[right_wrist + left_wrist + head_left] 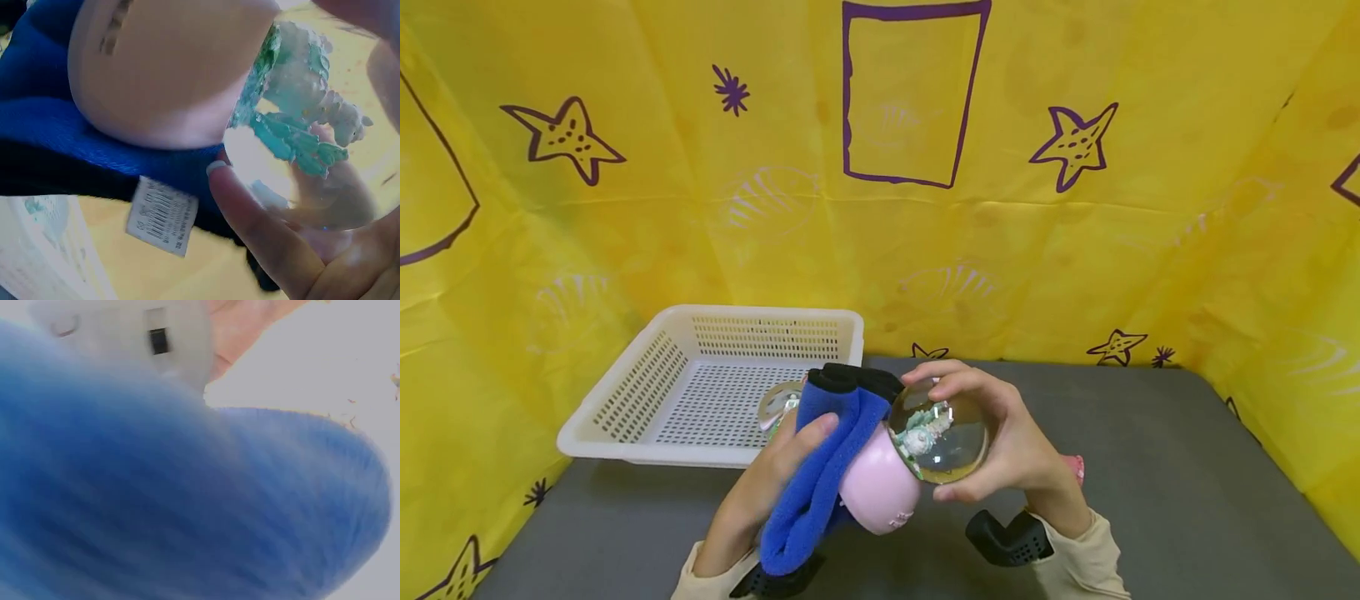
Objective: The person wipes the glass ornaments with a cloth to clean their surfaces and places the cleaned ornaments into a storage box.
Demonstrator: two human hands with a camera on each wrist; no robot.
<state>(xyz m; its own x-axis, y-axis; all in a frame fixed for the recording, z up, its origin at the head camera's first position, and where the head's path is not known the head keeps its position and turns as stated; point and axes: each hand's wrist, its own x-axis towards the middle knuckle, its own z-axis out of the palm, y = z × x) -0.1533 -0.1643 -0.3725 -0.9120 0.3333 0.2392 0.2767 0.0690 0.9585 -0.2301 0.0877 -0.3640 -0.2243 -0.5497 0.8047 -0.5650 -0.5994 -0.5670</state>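
A snow globe (942, 433) with a pink base (880, 483) is held tilted above the table, its glass ball to the right. My right hand (1011, 433) grips the ball, fingers spread around it; a pale figure with green pieces shows inside. My left hand (790, 450) holds a folded blue cloth (823, 467) with black edging, thumb on top, beside the pink base. Blurred blue cloth (187, 487) fills most of the left wrist view, below the base's pale underside with a black switch (159, 341). A barcode tag (162, 215) hangs at the cloth's edge.
A white perforated basket (595, 442) stands at the back left. Another clear globe (778, 404) shows partly behind my left hand. A small pink thing (1077, 468) peeks out behind my right wrist. The grey table (1180, 483) meets a yellow patterned curtain (880, 250).
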